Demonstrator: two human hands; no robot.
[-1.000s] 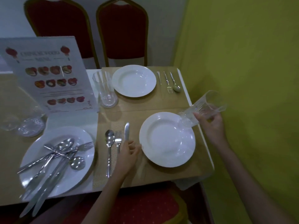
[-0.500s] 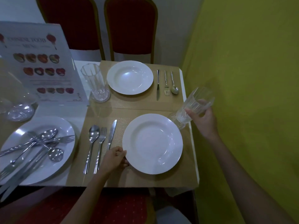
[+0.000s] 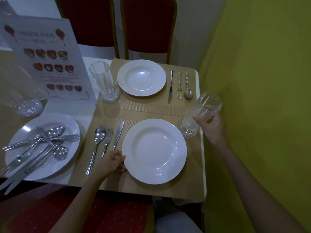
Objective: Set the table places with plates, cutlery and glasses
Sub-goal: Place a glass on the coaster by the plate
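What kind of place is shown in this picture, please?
Probably a restaurant dining room. A standing menu with food photos is on the table, red padded chairs stand behind it, and placemats carry plates and cutlery.

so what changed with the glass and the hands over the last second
The right hand brought the glass down from a tilted hold in the air; its base now meets the near placemat, still gripped. The left hand slid from the cutlery to the near plate rim. The far setting is unchanged.
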